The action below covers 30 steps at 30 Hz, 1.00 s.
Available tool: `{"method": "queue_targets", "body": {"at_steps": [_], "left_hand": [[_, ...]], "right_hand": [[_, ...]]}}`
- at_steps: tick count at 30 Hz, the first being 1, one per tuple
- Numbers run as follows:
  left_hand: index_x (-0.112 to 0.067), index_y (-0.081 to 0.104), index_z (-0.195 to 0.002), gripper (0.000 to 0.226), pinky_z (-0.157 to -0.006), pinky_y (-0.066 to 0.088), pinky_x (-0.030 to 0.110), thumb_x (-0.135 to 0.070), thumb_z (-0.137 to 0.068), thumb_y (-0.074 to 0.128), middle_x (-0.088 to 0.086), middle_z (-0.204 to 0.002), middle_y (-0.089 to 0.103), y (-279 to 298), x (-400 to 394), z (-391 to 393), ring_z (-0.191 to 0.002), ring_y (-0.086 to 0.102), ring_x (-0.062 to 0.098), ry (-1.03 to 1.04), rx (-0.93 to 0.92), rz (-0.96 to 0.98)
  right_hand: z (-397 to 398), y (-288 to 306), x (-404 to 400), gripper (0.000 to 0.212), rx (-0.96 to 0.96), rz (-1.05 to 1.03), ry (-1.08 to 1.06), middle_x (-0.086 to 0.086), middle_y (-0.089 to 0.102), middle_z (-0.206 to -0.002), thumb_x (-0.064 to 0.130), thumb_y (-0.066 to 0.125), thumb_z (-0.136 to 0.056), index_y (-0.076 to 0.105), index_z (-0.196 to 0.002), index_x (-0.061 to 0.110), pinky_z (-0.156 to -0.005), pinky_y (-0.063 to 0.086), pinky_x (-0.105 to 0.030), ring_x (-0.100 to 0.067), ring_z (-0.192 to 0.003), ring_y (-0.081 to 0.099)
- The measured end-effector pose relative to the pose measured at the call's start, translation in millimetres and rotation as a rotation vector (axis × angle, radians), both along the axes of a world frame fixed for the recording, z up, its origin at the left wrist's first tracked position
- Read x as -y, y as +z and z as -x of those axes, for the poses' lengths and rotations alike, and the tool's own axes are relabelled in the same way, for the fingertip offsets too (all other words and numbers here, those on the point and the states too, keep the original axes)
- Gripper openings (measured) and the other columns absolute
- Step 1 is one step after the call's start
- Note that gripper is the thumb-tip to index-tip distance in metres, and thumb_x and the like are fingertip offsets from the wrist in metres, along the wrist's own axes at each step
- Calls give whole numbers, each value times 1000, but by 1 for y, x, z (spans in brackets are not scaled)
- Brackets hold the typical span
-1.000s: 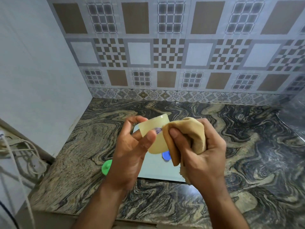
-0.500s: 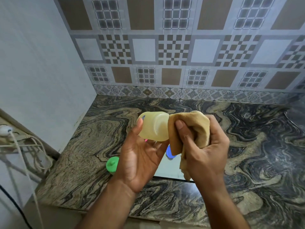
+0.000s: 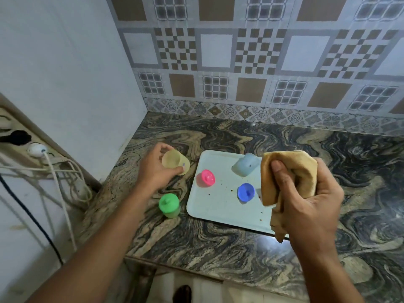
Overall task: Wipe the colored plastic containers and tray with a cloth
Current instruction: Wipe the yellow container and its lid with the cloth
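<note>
My left hand (image 3: pixel 154 170) grips a pale yellow plastic container (image 3: pixel 175 161), held low over the counter just left of the tray. My right hand (image 3: pixel 310 200) holds a bunched tan cloth (image 3: pixel 288 173) raised above the tray's right side. The pale blue tray (image 3: pixel 218 206) lies on the marble counter with crumbs on it. On it stand a pink container (image 3: pixel 207 177), a blue container (image 3: pixel 246 192) and a light blue container (image 3: pixel 246 165) lying tilted at the far edge. A green container (image 3: pixel 168 204) stands on the counter left of the tray.
The marble counter (image 3: pixel 218 241) meets a tiled wall behind and a white wall at the left. A power strip (image 3: pixel 24 145) with white cables (image 3: pixel 54 182) hangs at the far left. The counter's front edge runs below the tray.
My left hand has carried the yellow container away from the cloth, down and left toward the counter. My right hand with the cloth has moved right, uncovering the tray and its containers.
</note>
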<state>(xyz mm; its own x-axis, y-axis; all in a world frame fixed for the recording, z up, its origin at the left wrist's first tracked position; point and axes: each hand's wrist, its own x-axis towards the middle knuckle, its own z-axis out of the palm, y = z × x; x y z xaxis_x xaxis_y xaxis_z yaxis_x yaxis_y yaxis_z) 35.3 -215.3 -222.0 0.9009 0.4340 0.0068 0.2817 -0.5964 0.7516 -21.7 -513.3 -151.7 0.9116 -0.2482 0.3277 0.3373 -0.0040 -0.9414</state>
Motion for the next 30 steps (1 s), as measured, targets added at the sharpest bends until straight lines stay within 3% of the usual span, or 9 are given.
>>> {"method": "queue_targets", "body": {"at_steps": [5,8,12,14,18,20,24,26,30], "left_hand": [[-32,56,-100,62,-79,56,38,-33,-57,101,2,-108,71,-52,-17,-28,-96,67,28,-41,-272,-194],[-31,54,-99,61,-83,58,42,-37,-59,99,2,-108,70,-69,-14,-34,-97,67,30,-81,-366,-269],[-30,53,-102,60,-82,55,40,-39,-62,97,1,-106,69,-81,-8,-33,-95,66,27,-116,-423,-324],[-29,54,-108,64,-74,52,35,-42,-62,98,2,-110,70,-84,-9,-33,-96,65,27,-111,-437,-317],[-32,57,-124,86,-92,56,47,-67,-54,93,7,-133,61,-85,-7,-37,-121,59,34,-142,-394,-320],[-30,61,-121,74,-92,56,48,-66,-63,89,7,-128,62,-81,4,-41,-120,59,32,-169,-271,-309],[-25,70,-106,32,-86,53,38,-35,-79,85,-4,-101,70,-69,55,-44,-100,66,23,-336,-36,-233],[-26,71,-102,23,-83,52,35,-33,-83,82,-7,-96,69,-66,94,-42,-95,64,17,-458,0,-220],[-25,72,-100,17,-83,53,37,-28,-85,79,-9,-93,67,-73,157,-49,-90,62,16,-619,46,-194]], "right_hand": [[3,-10,1,19,-29,46,-7,-6,64,-74,30,82,-90,68,-90,17,-54,48,-46,-34,-62,61],[5,-8,4,20,-35,69,-38,6,63,-72,31,80,-88,68,-89,16,-55,49,-35,-13,-64,58],[5,-12,13,13,-60,96,-71,-8,60,-72,26,79,-92,68,-90,20,-45,47,-49,-28,-61,51],[5,-14,18,13,-63,77,-81,0,60,-73,29,78,-89,69,-92,20,-48,47,-40,-19,-64,52],[4,-15,28,24,-36,50,-109,-3,61,-78,27,75,-88,68,-99,6,-58,47,-17,-1,-66,55],[2,-18,38,23,-31,57,-145,-2,62,-81,25,75,-89,67,-99,6,-64,47,-13,4,-68,55],[1,-26,64,9,-51,31,-221,6,65,-83,25,76,-91,68,-94,22,-69,48,-18,-1,-74,57],[5,-28,79,10,-58,24,-275,13,66,-82,27,77,-90,69,-94,23,-70,49,-19,-1,-74,58],[16,-38,100,24,-124,65,-380,0,64,-80,41,81,-90,71,-94,20,-62,52,-54,-22,-69,55]]}}
